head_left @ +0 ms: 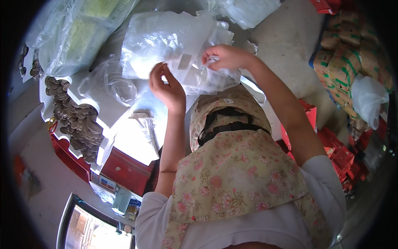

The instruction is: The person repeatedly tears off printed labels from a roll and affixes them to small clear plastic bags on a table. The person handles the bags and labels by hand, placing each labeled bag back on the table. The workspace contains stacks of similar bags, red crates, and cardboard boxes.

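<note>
My right hand (227, 57) is closed, with thin clear plastic bunched between its fingers. The plastic belongs to a transparent bag (195, 76) with a grey rectangular patch, lying between my hands. My left hand (168, 89) is raised at the near edge of a stack of flat clear plastic bags (145, 37). Its thumb and fingertips are curled together; whatever is pinched there is too small to make out. Below and left of it, a folded piece of clear plastic (145, 128) lies on the white surface.
Grey oyster mushrooms (76, 118) fill a white container at left, beside a red crate (126, 168) and a scale (103, 181). Large filled plastic bags (83, 37) stand far left. At right are red crates (336, 151) and brown packages with green tape (344, 62). Floral cloth (236, 174) covers my front.
</note>
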The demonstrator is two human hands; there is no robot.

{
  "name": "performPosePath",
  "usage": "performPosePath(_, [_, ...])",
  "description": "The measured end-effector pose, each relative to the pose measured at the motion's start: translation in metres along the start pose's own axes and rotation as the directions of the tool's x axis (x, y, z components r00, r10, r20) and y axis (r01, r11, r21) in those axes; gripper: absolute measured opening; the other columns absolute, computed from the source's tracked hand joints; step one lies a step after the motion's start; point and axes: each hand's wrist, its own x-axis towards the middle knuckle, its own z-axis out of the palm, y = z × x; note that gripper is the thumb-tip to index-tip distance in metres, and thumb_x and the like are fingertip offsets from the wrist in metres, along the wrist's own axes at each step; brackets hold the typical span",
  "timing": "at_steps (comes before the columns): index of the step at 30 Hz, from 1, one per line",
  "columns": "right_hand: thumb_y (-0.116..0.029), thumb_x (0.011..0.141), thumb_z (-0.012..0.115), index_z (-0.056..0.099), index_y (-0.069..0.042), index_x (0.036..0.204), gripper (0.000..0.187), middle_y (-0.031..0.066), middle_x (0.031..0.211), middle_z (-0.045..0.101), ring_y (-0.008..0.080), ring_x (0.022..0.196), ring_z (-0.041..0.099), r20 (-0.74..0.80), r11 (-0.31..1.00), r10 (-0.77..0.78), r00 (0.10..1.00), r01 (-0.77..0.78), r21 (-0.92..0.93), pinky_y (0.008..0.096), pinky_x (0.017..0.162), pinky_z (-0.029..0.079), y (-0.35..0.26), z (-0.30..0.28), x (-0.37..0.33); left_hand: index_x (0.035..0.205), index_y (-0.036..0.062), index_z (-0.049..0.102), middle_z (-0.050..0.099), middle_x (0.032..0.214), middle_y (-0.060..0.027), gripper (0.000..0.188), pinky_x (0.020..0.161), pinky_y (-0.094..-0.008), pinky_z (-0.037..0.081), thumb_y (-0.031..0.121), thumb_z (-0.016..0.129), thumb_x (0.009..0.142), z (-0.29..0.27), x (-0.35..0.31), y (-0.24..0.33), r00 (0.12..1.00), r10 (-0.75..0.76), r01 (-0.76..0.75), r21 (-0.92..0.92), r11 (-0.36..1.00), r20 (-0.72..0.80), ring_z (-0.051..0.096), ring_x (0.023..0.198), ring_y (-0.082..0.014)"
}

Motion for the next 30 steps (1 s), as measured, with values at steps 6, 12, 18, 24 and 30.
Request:
performPosePath(6, [-0.016,0.069,0.076,0.062,-0.004,0.085,0.024,0.0165,0.084,0.065,0.0285,0.075,0.064,-0.474,0.888,0.019,0.881,-0.233,-0.396,0.0372,0.066,0.049,0.043,0.033,0.012,0.097,0.0062,0.057,0.064,0.097,-0.0114,0.015,0.077,-0.0410,0.048,0.011,0.063,0.085,0.031,-0.069,-0.006,0.799,-0.045,-0.036,0.122,0.992,0.599,0.061,0.092,-0.0306])
performPosePath(12, [-0.016,0.070,0.077,0.064,-0.005,0.085,0.022,0.0074,0.082,0.066,0.0180,0.077,0.062,-0.135,0.914,0.291,0.947,-0.317,-0.253,0.0325,0.072,0.048,0.024,-0.023,-0.042,0.085,0.0052,0.063,0.066,0.091,-0.0112,0.010,0.073,-0.0406,0.050,0.009,0.070,0.078,0.027,-0.061,-0.017,0.787,0.211,-0.275,0.024,0.961,0.580,0.063,0.084,-0.0336])
performPosePath(18, [-0.015,0.078,0.071,0.062,-0.004,0.088,0.018,0.0024,0.088,0.064,0.0145,0.083,0.057,0.140,0.992,0.115,0.984,-0.107,-0.059,0.0293,0.079,0.045,-0.014,-0.008,-0.013,0.089,-0.0012,0.062,0.066,0.088,-0.0131,0.007,0.070,-0.0376,0.047,0.000,0.063,0.082,0.006,-0.015,-0.013,0.939,-0.319,0.334,-0.115,0.936,0.126,0.062,0.077,-0.0246])
performPosePath(24, [-0.015,0.074,0.073,0.061,-0.003,0.090,0.022,0.0127,0.086,0.066,0.0264,0.081,0.065,-0.453,0.940,0.037,0.891,-0.184,-0.286,0.0354,0.072,0.049,0.042,0.044,0.021,0.104,0.0007,0.057,0.063,0.106,-0.0168,0.022,0.085,-0.0419,0.049,-0.003,0.060,0.082,0.011,-0.052,0.014,0.882,0.235,-0.227,-0.068,0.971,0.408,0.062,0.097,-0.0352])
performPosePath(30, [-0.016,0.069,0.078,0.067,-0.005,0.084,0.022,0.0134,0.088,0.068,0.0283,0.080,0.066,-0.393,0.822,0.342,0.854,-0.474,-0.315,0.0362,0.072,0.051,0.031,0.003,-0.023,0.100,0.0043,0.060,0.065,0.109,-0.0132,0.019,0.084,-0.0404,0.050,0.004,0.065,0.081,0.025,-0.080,-0.018,0.814,0.163,-0.223,0.041,0.974,0.558,0.062,0.102,-0.0326])
